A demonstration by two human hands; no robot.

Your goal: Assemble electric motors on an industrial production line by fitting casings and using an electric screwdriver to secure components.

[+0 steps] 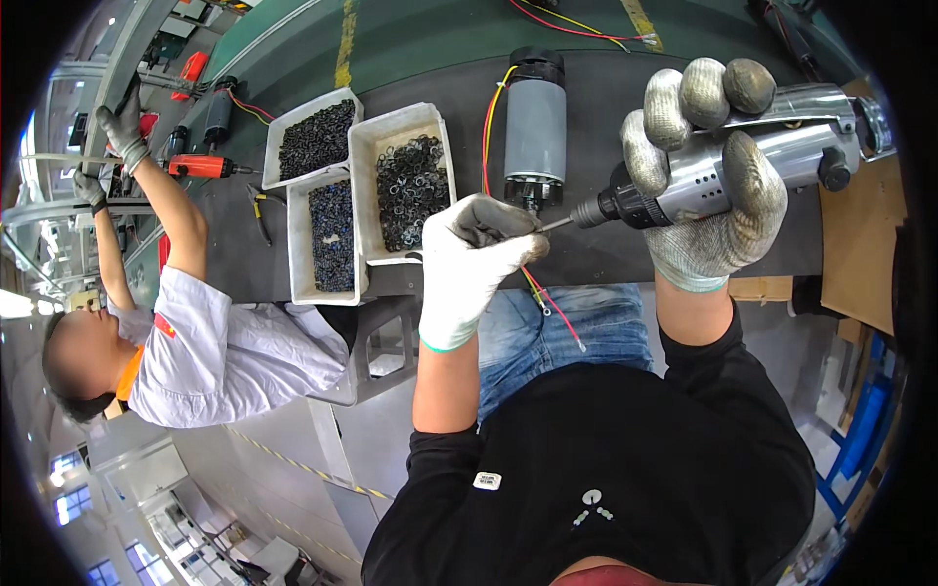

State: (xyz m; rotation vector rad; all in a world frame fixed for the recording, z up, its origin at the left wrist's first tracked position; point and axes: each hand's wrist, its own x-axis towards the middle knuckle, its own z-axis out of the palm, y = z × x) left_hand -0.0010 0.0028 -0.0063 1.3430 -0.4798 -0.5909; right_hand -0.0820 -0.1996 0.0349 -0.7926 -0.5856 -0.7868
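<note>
My right hand (718,176), in a grey-stained white glove, is wrapped round a silver power screwdriver (699,181) held nearly level, its nose to the left. The thin bit (559,224) runs from the nose to the fingertips of my left hand (474,254). That hand, also gloved, is closed in a pinch at the bit's tip; anything small between the fingers is hidden. Just beyond lies a grey cylindrical motor (535,127) with black ends, its shaft end toward me. Red and yellow wires (489,132) run along its left side, and terminal-tipped leads (552,303) hang over my lap.
Left of the motor stand white bins of small parts: black pieces (318,137), dark rings (410,190) and bluish-black bits (332,239). Pliers (260,215) lie beside them. A co-worker (225,342) at far left reaches up near a red power tool (200,166). Cardboard (860,244) stands right.
</note>
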